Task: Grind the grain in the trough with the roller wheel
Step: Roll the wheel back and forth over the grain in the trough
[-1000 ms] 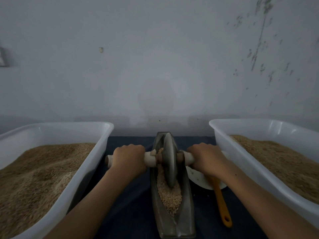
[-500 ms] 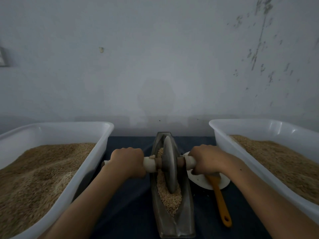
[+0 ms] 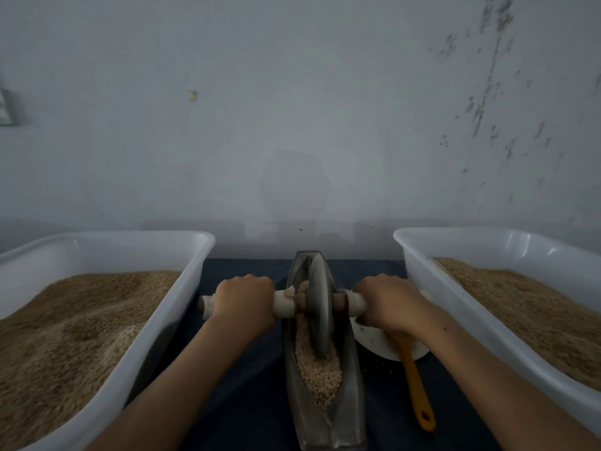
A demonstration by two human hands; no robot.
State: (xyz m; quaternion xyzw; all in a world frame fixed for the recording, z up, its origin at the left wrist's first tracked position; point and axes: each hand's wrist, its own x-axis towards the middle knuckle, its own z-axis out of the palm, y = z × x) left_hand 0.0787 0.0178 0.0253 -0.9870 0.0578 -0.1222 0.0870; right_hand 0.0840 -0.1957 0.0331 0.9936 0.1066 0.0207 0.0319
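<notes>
Both hands were wrapped tight around the axle, one each side of the wheel. Left hand [image 3: 244, 301] had its fingers curled over the pale handle [image 3: 283, 305], right hand [image 3: 388, 302] did the same on the other end, knuckles up, forearms coming in from the bottom corners. So nothing spread or pinching, just two full fists on a bar.

The wheel [image 3: 320, 307] stood upright on its edge in the trough [image 3: 349, 402], sitting toward the far half, with its rim buried in the grain [image 3: 320, 375]. The trough ran away from the person, right down the middle of the dark cloth [image 3: 250, 385].

My take on handling: that disc looked like solid metal, so probably heavy and totally stiff, and its weight would do most of the crushing. The handles are the only sane place to hold it, evenly on both sides, otherwise I'd guess it tips and rides up the trough wall. The grain is loose and will shove ahead of the rim or spill over the low edges if pushed hard.

Further out, a white bin [image 3: 182, 288] full of grain sat on the left, another bin [image 3: 419, 281] on the right. A white dish [image 3: 374, 343] with an orange spoon [image 3: 418, 388] lay just right of the trough, partly under the right wrist.
</notes>
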